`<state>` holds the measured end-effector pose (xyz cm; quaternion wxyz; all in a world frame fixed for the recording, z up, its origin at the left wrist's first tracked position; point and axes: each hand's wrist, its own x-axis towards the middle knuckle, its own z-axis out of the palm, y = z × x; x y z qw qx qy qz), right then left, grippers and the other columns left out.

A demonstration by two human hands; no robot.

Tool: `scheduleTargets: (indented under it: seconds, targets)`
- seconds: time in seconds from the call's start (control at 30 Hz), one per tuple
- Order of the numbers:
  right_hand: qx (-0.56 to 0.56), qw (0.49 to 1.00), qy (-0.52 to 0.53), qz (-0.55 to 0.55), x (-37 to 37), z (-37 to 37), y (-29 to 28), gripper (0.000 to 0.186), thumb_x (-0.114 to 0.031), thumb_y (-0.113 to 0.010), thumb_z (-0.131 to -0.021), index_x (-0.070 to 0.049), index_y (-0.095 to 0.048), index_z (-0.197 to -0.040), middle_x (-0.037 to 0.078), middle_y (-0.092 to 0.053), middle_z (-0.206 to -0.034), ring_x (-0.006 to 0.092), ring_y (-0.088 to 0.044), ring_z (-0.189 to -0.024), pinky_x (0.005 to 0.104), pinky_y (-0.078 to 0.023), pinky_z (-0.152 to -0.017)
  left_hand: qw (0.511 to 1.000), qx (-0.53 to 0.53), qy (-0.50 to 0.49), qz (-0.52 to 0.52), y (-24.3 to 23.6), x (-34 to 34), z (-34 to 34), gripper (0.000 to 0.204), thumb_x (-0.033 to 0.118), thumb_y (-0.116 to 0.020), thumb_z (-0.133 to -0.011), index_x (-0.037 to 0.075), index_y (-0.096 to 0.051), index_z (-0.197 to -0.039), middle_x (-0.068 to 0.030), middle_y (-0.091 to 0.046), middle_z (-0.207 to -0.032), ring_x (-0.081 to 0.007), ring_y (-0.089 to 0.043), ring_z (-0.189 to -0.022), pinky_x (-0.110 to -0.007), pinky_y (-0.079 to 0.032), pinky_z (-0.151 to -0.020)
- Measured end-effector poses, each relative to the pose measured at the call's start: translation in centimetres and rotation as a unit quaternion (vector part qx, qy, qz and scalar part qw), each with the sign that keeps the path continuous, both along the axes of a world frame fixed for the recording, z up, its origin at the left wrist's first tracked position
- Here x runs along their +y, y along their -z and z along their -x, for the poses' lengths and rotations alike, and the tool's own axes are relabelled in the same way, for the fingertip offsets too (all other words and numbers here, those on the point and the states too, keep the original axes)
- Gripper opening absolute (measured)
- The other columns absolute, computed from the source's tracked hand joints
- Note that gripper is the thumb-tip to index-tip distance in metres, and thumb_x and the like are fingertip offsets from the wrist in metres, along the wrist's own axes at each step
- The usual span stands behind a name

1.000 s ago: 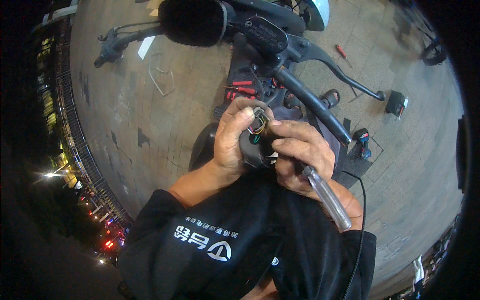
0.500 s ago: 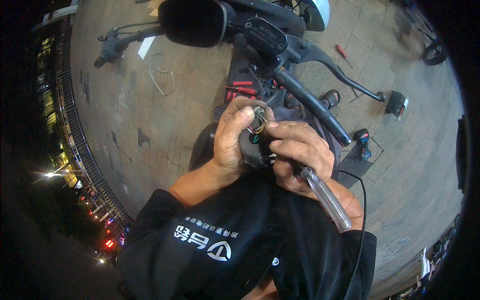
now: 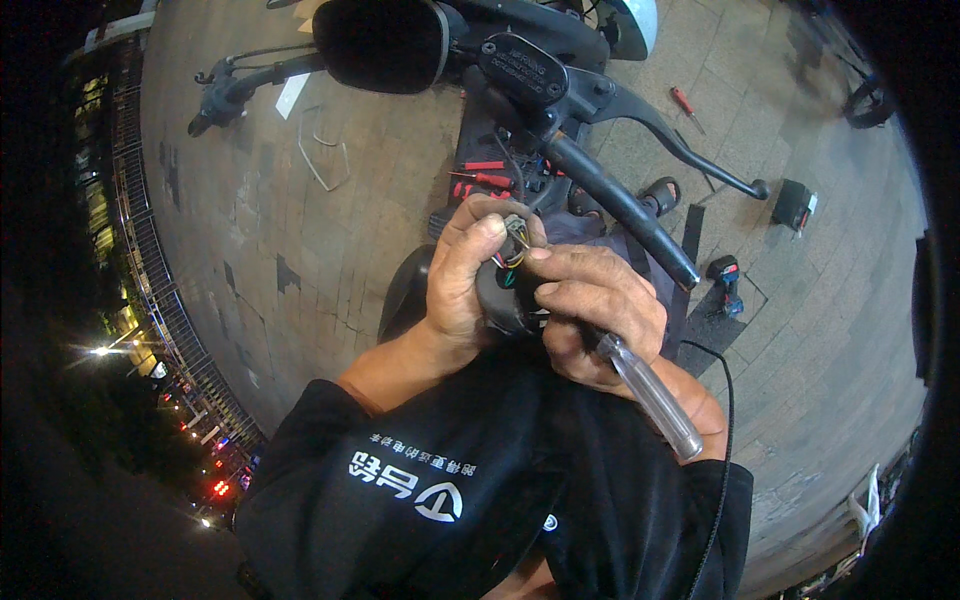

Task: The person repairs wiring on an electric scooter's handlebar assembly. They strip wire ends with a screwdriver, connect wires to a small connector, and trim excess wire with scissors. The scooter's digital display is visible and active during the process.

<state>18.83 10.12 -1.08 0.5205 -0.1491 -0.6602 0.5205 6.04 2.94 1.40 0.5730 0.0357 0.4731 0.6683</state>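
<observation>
Between the two hands, just above a dark rounded housing [image 3: 503,305], a small grey connector [image 3: 516,223] is held, with coloured wires [image 3: 511,262] bunched below it. It lies up and to the left of the right hand [image 3: 603,300] and directly against the left hand [image 3: 462,265], the nearer; its long axis is too small to be judged. It is pinched by the left thumb and forefinger. The right fingers are drawn closely together beside the wires; whether a wire is pinched cannot be told. By the curled lower fingers a clear-handled tool [image 3: 653,398] is gripped. Farther out, a handlebar [image 3: 625,212], red-handled tools [image 3: 483,181] and a cordless drill [image 3: 727,285] are seen.
</observation>
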Motion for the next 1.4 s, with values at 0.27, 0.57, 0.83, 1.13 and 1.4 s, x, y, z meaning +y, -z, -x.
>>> scheduleTargets:
  seconds: [0.27,0.57,0.83,1.13,1.4]
  targets:
    - [0.001,1.0,-0.007,0.002,-0.02,-0.08,-0.02,0.017,-0.017,-0.065,-0.09,0.001,-0.066,-0.09,0.019,-0.068,-0.092,0.0312,-0.07,-0.08,0.0357,-0.057,-0.071,1.0,0.009,0.011,0.001,0.0,-0.16,0.16,0.023,0.019,-0.052,-0.092,0.002,-0.058,-0.105,-0.0132,-0.064,-0.094,-0.0175,-0.061,-0.088,-0.03,-0.05,-0.084]
    - [0.006,1.0,-0.004,0.013,-0.09,-0.01,0.03,0.015,-0.015,-0.065,-0.09,0.001,-0.065,-0.09,0.019,-0.068,-0.091,0.0315,-0.07,-0.08,0.0358,-0.057,-0.07,1.0,-0.015,0.005,-0.008,0.14,-0.23,0.19,0.022,0.018,-0.051,-0.093,0.002,-0.058,-0.107,-0.013,-0.064,-0.094,-0.0177,-0.062,-0.088,-0.031,-0.051,-0.083]
    - [-0.002,1.0,-0.008,0.002,0.01,-0.07,-0.03,0.016,-0.015,-0.065,-0.09,0.001,-0.065,-0.09,0.019,-0.068,-0.092,0.0318,-0.07,-0.08,0.0363,-0.057,-0.07,1.0,-0.003,0.013,-0.004,0.16,-0.14,0.26,0.022,0.017,-0.052,-0.092,0.002,-0.058,-0.107,-0.0133,-0.064,-0.094,-0.0181,-0.062,-0.088,-0.031,-0.051,-0.084]
    - [0.004,1.0,-0.011,0.001,0.01,-0.03,-0.15,0.017,-0.016,-0.065,-0.09,0.001,-0.065,-0.092,0.02,-0.068,-0.093,0.0317,-0.07,-0.081,0.0364,-0.057,-0.071,1.0,-0.019,0.003,-0.005,-0.15,-0.11,0.27,0.022,0.018,-0.052,-0.092,0.003,-0.058,-0.107,-0.013,-0.064,-0.094,-0.0182,-0.062,-0.088,-0.031,-0.051,-0.084]
    - [0.018,1.0,0.0,0.012,0.03,0.0,0.0,0.014,-0.013,-0.067,-0.088,0.001,-0.065,-0.092,0.021,-0.067,-0.096,0.0324,-0.069,-0.083,0.037,-0.057,-0.071,1.0,0.002,0.013,-0.016,-0.19,0.24,0.24,0.022,0.019,-0.052,-0.092,0.003,-0.058,-0.106,-0.0126,-0.064,-0.094,-0.0171,-0.062,-0.087,-0.03,-0.051,-0.082]
